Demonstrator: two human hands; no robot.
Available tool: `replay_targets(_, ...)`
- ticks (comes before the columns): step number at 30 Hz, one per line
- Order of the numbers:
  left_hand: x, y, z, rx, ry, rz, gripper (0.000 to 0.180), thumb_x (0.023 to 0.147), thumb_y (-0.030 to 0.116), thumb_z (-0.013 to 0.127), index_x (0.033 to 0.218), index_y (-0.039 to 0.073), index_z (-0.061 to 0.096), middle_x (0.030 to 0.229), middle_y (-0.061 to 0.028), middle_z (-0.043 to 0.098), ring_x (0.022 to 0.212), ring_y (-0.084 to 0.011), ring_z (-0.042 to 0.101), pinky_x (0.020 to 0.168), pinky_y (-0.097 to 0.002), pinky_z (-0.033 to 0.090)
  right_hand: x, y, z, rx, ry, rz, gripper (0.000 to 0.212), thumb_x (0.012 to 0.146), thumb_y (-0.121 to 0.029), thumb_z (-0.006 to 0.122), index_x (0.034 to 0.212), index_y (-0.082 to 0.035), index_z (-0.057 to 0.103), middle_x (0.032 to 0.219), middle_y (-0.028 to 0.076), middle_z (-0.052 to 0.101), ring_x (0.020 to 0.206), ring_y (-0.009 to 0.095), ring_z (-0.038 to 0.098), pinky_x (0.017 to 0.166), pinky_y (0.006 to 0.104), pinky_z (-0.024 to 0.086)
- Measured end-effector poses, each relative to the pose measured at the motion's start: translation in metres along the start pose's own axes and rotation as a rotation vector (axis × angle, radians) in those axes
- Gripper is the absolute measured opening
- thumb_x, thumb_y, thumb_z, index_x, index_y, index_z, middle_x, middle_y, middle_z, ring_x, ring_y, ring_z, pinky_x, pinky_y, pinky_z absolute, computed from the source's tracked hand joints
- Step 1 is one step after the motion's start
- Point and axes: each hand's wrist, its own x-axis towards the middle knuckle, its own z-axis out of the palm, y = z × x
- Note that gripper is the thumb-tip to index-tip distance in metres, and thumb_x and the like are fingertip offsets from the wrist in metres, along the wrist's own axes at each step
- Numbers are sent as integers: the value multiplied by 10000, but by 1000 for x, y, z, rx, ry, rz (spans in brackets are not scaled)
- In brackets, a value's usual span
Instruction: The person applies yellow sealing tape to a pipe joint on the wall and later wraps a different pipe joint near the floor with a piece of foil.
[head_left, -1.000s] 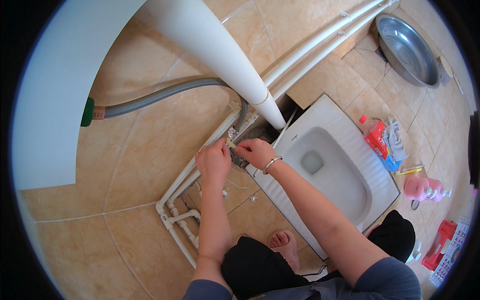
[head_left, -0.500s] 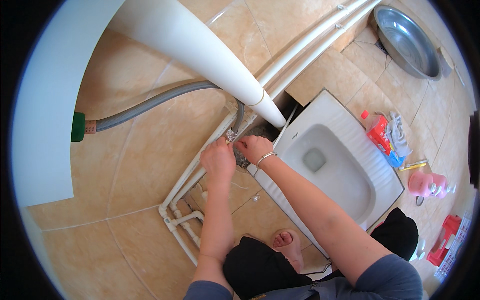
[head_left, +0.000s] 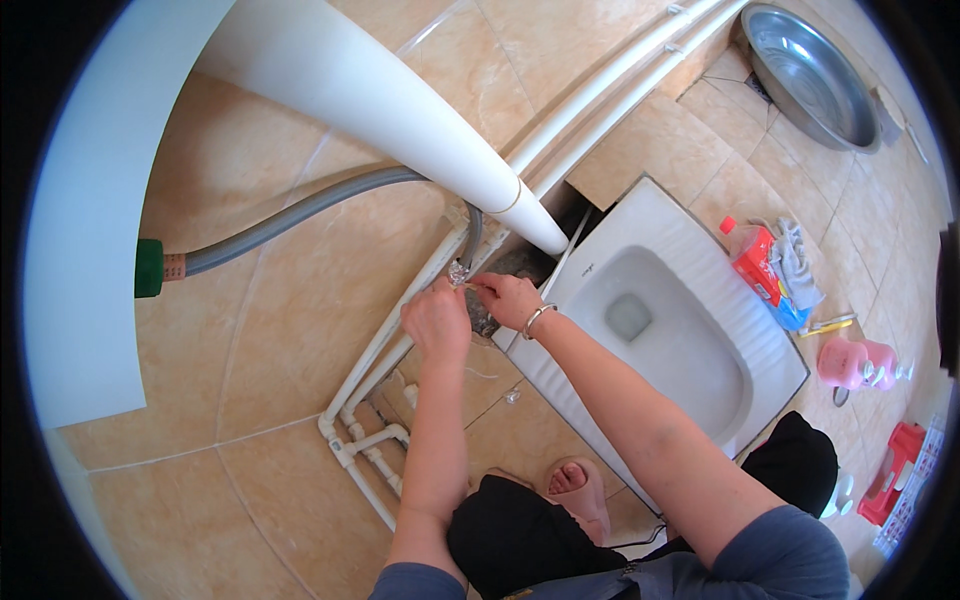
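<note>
A grey ribbed hose (head_left: 290, 222) curves behind the thick white pipe and comes down to my hands. Crinkled clear plastic film (head_left: 458, 272) is bunched around its lower end. My left hand (head_left: 437, 322) is closed at this wrapped end, just below the film. Close beside it, my right hand (head_left: 512, 302), with a bracelet at the wrist, pinches with thumb and forefinger. A thin pale strand seems to run between the two hands, too small to name. Under the hands is a dark rough gap (head_left: 484, 318) in the floor. Part of the hose end is hidden by my fingers.
A white squat toilet (head_left: 770, 400) lies right of my hands. The thick white pipe (head_left: 400, 110) slants above them, and thin white pipes (head_left: 385, 365) run along the wall. Right are a red-labelled bottle (head_left: 755, 262), grey cloth (head_left: 795, 260), pink bottles (head_left: 843, 365) and a metal basin (head_left: 800, 85).
My hands stay at the wrapped hose end. The right hand's fingers have shifted slightly, and a thin strand shows between the hands. The whole view has tilted a little.
</note>
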Motion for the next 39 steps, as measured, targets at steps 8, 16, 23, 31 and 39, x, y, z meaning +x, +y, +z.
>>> replay_targets(8, -1, -5, 7, 19, 55, 48, 153, 718, 212, 614, 698, 71, 560, 598, -90, 576, 609, -255, 574, 575, -388, 405, -7, -10, -18, -167, 1, 23, 262, 789, -295, 456, 988, -214, 606, 754, 23, 639, 740, 192, 590, 747, 337, 326)
replay_targets(16, -1, -1, 4, 34, 84, 64, 148, 707, 207, 620, 694, 74, 555, 593, -91, 573, 600, -252, 571, 568, -386, 402, -3, 0, -9, -128, 77, 7, 226, 780, -335, 453, 854, -257, 652, 697, 40, 626, 671, 205, 587, 664, 348, 301)
replay_targets(23, -2, -4, 11, 35, 118, 69, 147, 693, 195, 627, 675, 76, 542, 595, -75, 574, 591, -240, 567, 551, -382, 389, 4, -19, -6, -220, 114, 159, 219, 724, -312, 495, 811, -216, 673, 784, 81, 633, 723, 231, 596, 722, 355, 319)
replay_targets(31, -2, 2, 7, 38, 85, 46, 124, 664, 155, 635, 674, 77, 539, 626, -79, 584, 634, -232, 570, 592, -380, 388, 20, 6, 26, 755, 545, 692, 283, 680, -214, 562, 883, -32, 640, 768, 173, 628, 740, 277, 612, 667, 325, 462)
replay_targets(39, -1, -1, 4, 51, 53, -6, 144, 697, 206, 623, 689, 77, 561, 601, -78, 579, 624, -237, 566, 619, -379, 374, 0, 4, 5, 609, 324, 465, 353, 752, -310, 527, 802, 28, 616, 709, 189, 608, 710, 307, 597, 663, 363, 449)
